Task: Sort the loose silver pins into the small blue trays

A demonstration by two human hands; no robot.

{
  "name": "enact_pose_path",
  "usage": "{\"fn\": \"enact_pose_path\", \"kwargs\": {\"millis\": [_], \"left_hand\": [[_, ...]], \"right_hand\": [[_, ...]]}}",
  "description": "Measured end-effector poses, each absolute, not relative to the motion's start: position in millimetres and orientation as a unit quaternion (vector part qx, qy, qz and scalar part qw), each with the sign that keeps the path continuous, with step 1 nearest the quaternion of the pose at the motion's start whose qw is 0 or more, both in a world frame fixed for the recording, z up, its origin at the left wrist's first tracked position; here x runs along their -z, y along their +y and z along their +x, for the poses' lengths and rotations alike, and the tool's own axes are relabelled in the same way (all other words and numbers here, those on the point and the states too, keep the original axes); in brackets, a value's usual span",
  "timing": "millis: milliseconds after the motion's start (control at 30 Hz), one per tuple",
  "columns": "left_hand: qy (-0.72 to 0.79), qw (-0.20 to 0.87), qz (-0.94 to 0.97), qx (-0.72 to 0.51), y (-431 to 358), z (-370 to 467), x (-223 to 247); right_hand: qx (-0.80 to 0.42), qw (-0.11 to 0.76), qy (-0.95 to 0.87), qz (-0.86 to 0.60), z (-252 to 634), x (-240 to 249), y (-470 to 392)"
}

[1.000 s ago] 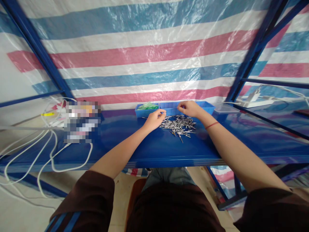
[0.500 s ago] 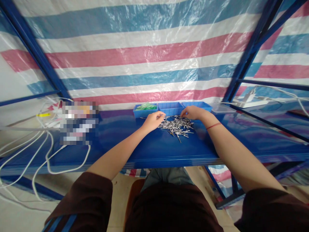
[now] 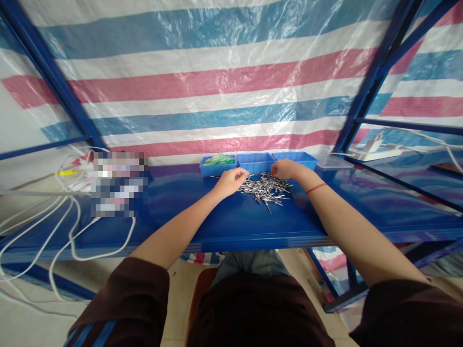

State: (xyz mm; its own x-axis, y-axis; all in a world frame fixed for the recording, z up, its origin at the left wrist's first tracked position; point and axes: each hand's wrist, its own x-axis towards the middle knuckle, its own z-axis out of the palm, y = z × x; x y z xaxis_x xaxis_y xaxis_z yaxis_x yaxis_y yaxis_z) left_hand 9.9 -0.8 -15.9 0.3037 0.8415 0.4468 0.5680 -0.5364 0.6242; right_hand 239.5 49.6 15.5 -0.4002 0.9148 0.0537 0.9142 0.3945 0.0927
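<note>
1. Currently the metal pieces point(image 3: 266, 189) lie in a loose, crossed heap on the blue table point(image 3: 224, 219), just in front of the middle bin point(image 3: 255, 168)
2. At the heap's left edge, the left hand point(image 3: 231, 182) has thumb and fingers nearly together; whether anything sits between them, I cannot tell
3. Over the heap's back right part, the right hand point(image 3: 285, 169) curls its fingers downward; the tips are hidden, so its grip cannot be told either
4. Best pinch one top piece at a time, since crossed ones would probably drag along
5. Lifting straight up should disturb the heap less than pulling sideways
6. Mind the right bin point(image 3: 311, 162), close by the right wrist
</note>
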Motion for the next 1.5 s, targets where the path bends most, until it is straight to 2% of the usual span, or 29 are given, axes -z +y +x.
{"fn": "enact_pose_path", "kwargs": {"millis": [400,667,1100,1167,1233,1367,1500], "left_hand": [[0.443,0.182,0.788,-0.387,-2.7,10.6,15.3],[0.447,0.184,0.789,-0.38,-5.8,11.0,12.9],[0.434,0.195,0.794,-0.378,-4.4,10.7,14.8],[0.437,0.191,0.789,-0.388,-4.3,11.0,15.1],[0.434,0.19,0.781,-0.407,-4.5,11.7,14.5],[0.4,0.225,0.76,-0.461,-5.7,13.3,10.0],[0.382,0.252,0.726,-0.513,-4.8,13.6,6.1]], "right_hand": [[-0.053,-0.026,0.856,0.513,233.8,-18.3,46.1],[0.022,-0.058,0.852,0.52,235.7,-18.2,43.7],[-0.034,-0.05,0.864,0.5,233.4,-19.5,41.0],[-0.03,-0.082,0.863,0.497,231.8,-24.8,34.9],[0.002,-0.159,0.869,0.469,226.4,-29.3,26.7],[0.176,-0.339,0.85,0.363,206.8,-28.4,13.1],[0.28,-0.409,0.802,0.333,191.7,-21.3,9.2]]}}
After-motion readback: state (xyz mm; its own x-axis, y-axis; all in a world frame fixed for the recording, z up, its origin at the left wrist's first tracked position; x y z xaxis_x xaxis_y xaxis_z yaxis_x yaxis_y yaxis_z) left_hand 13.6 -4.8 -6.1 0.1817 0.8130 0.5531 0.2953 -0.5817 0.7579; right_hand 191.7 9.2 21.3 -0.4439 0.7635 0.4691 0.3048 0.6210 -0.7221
